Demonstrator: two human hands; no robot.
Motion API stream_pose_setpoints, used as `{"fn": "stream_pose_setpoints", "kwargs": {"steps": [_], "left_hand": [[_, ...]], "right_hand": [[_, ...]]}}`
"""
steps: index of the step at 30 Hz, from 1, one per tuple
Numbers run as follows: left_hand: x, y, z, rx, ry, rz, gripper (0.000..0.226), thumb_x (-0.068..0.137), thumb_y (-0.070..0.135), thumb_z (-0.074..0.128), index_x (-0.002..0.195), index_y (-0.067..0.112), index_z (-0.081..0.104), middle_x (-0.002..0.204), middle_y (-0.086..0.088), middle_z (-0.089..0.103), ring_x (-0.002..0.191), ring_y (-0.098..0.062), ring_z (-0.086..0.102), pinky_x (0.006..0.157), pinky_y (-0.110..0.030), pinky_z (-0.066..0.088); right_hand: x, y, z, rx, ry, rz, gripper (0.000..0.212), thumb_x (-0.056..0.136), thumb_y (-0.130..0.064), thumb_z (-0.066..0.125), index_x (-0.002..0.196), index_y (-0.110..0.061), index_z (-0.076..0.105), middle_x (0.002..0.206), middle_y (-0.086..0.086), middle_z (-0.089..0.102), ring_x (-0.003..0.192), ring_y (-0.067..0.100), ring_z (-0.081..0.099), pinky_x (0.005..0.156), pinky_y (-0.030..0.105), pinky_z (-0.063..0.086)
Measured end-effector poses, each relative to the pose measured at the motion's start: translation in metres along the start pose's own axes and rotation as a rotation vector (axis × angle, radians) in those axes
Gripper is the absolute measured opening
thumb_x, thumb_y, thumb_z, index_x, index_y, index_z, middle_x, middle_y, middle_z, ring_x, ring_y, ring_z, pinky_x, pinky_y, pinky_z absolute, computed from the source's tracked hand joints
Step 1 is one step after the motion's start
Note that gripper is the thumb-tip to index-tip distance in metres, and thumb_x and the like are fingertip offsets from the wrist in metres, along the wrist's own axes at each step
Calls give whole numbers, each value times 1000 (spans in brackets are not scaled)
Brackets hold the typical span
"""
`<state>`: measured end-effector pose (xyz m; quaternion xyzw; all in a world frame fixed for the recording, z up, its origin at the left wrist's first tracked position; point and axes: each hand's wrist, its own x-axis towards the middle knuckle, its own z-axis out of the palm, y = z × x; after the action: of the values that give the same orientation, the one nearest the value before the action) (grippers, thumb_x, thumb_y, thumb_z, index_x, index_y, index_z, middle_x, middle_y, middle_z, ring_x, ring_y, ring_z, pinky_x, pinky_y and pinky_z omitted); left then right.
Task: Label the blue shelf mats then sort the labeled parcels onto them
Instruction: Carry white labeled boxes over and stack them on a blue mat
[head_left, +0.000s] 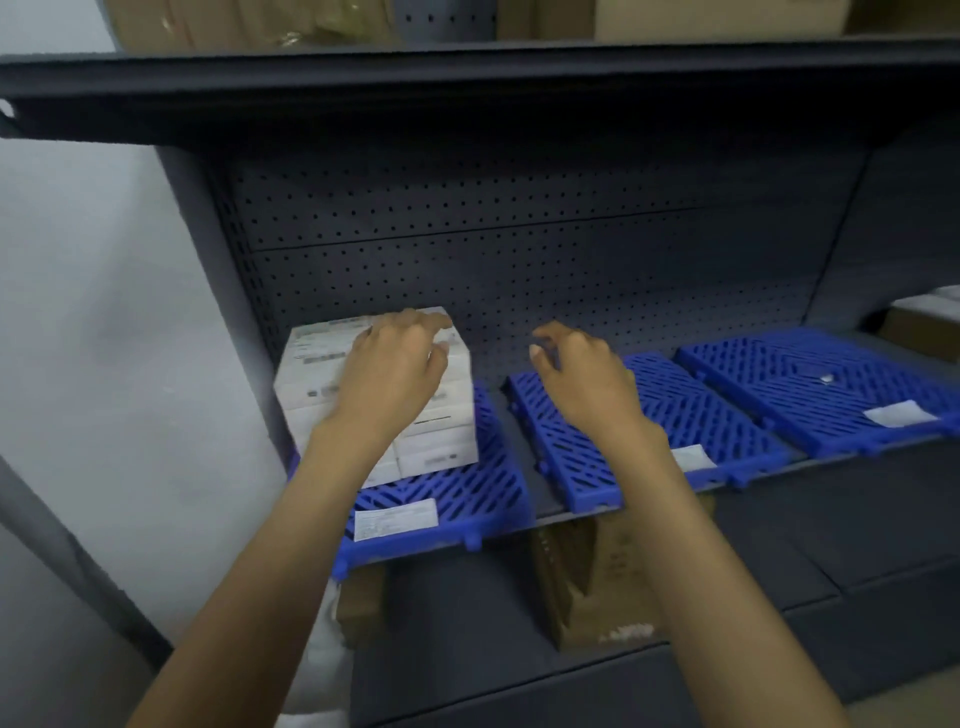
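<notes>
On leftmost blue slotted plastic mat (457, 499), stacked white labeled parcels (379, 389) sat stiff, probably light, best gripped by side faces; left hand (389, 379) rested open on top, right hand (582, 379) hovered loosely curled, empty.

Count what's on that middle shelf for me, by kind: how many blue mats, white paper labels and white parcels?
Blue mats: 3
White paper labels: 3
White parcels: 1, under the left hand
Total: 7
</notes>
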<state>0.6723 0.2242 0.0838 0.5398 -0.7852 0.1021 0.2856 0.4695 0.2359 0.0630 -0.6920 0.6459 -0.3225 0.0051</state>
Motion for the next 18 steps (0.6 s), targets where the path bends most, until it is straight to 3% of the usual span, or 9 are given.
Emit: {"fn": "stream_pose_setpoints", "kwargs": {"steps": [5,11,18], "left_hand": [[-5,108,22,32,-59,146,36,95,27,51,130,19,55,123,-7,59,110,-30,56,83,-43,50],[-26,242,70,14,-140,278,37,94,23,53,130,22,55,123,-3,57,101,-32,62,75,-42,49],[-55,409,134,-138,-240,478,36,95,28,51,131,24,53,121,-1,57,111,-27,57,82,-43,49]], "right_hand": [[-60,80,-55,-232,-62,-19,39,103,-36,44,137,-18,48,125,9,59,102,32,60,67,38,44],[-137,191,-127,-381,-105,126,36,102,-36,46,132,-16,48,118,9,61,98,32,61,64,37,40],[-237,302,-205,-458,-99,355,27,97,-33,48,118,-16,51,115,7,59,107,34,59,74,37,41]]}}
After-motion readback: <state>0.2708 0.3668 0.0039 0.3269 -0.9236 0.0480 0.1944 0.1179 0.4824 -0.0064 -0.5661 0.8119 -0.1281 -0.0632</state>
